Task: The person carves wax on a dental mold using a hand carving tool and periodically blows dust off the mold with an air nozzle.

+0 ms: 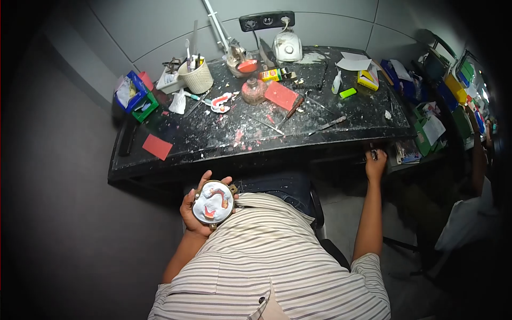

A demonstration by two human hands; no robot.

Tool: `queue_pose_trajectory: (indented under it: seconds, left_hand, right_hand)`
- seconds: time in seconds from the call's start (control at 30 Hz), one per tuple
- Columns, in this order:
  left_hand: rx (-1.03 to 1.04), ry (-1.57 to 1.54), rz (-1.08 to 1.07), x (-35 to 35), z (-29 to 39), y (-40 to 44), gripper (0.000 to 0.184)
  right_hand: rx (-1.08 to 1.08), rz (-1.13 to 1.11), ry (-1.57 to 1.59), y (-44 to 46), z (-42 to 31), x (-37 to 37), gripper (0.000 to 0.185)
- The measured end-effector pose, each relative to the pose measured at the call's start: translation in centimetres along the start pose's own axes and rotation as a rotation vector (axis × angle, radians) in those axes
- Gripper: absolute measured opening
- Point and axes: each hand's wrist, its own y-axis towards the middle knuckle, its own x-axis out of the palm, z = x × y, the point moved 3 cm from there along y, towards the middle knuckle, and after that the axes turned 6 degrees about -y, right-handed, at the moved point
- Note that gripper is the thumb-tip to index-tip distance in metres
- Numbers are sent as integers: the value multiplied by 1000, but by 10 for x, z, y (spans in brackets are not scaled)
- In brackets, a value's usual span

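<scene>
My left hand (pixel 189 214) is wrapped round a round metal dental flask (pixel 220 218), held tilted up in front of my shirt. White plaster fills the flask. Set in the plaster are a curved pink and brownish denture piece (pixel 219 197) and a smaller pink piece (pixel 209 214). Off to the right, my right hand (pixel 376 166) is at the desk's lower right edge, its fingers curled by a small dark, shiny thing (pixel 374 154). What that thing is, I cannot make out.
The black desk (pixel 197 136) is spattered with white and pink bits. On it are a red wax sheet (pixel 157 146), a plaster model (pixel 220 103), a spirit burner (pixel 254 92), a woven cup (pixel 197 78), and several thin tools. A person (pixel 469 213) is at the far right.
</scene>
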Motion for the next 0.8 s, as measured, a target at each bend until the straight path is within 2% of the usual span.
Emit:
queue_pose_trajectory:
  seconds: [0.2,0.27,0.3,0.4,0.57,0.67,0.73,0.8]
  left_hand:
    - [39,-65,62,-5,-9,-81,70]
    - [48,-71,83,-3,-13,-109,68]
    - [61,-62,103,-1,-15,-124,67]
    - [68,-85,111,-7,-21,-167,66]
    - [59,-79,93,-9,-23,-233,64]
    - [50,-172,79,-14,-29,-254,63]
    - [45,-268,79,-14,-30,-255,62]
    - [45,-268,-46,-21,-27,-244,66]
  right_hand:
    - [130,-132,-94,-7,-28,5,27]
    - [-64,264,-204,-19,-54,-3,30]
    - [-10,270,-218,-26,-81,-15,40]
    - [-185,389,30,-44,-163,-39,29]
    - [-308,84,258,-68,-275,-39,24]
    - [-428,-89,267,-73,-317,-15,27]
    - [-459,-297,252,-63,-339,8,29]
    - [-447,-433,151,-46,-358,33,31]
